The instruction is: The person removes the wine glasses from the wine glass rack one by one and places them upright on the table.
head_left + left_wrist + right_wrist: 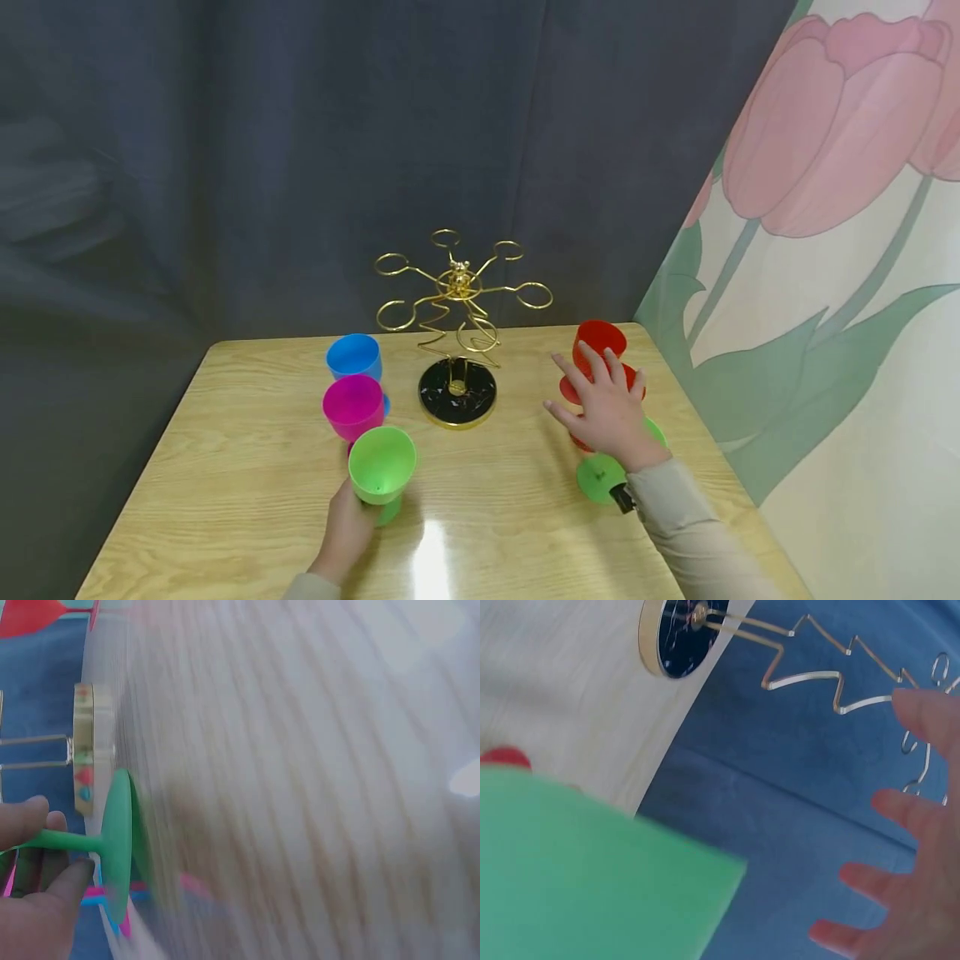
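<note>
In the head view my left hand (351, 523) grips a green plastic goblet (382, 467), bowl upward, at the front of the left row. The left wrist view shows thumb and fingers around its stem (71, 840), with the round foot (116, 844) close over the tabletop. Behind it stand a magenta goblet (352, 406) and a blue goblet (354, 357). My right hand (611, 412) is spread, fingers apart, over the right row, holding nothing. Beneath and around it are red goblets (602, 333) and another green goblet (597, 479), partly hidden by the hand and sleeve.
A gold wire glass rack (459, 287) with several ring arms stands at the back centre on a round black base (456, 408). Behind the wooden table (247, 467) hangs a dark curtain (375, 150). A tulip-patterned wall (847, 350) borders the right side.
</note>
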Demonstrator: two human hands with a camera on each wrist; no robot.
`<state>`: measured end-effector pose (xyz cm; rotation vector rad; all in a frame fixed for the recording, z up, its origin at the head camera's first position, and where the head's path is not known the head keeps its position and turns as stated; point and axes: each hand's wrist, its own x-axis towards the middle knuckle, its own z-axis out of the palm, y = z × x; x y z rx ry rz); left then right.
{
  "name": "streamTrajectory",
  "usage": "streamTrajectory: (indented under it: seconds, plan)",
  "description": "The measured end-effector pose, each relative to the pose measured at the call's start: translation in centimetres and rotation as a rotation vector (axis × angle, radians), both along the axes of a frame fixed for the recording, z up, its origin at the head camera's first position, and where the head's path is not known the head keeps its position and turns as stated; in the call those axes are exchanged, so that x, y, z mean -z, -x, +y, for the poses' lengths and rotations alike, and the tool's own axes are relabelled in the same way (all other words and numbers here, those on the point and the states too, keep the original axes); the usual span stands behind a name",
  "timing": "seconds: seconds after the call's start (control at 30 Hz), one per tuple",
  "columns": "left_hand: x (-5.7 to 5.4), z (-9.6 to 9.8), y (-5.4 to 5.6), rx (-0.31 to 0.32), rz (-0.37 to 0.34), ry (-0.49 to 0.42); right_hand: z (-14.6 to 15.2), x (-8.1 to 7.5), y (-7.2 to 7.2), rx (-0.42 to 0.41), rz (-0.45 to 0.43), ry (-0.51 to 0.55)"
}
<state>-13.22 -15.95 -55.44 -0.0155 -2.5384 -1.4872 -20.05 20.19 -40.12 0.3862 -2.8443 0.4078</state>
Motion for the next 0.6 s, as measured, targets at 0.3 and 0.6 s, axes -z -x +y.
streamTrajectory:
  seconds: [0.3, 0.6]
  plan:
    - [0.0, -2.2, 0.4, 0.017, -0.101, -0.042, 3.2, -1.6, 1.2, 0.039, -0.109, -0.027]
    - [-0.1, -4.6, 1.8, 0.16, -0.15, -0.029, 6.2, -2.1, 3.6, 0.097, -0.218, -0.067]
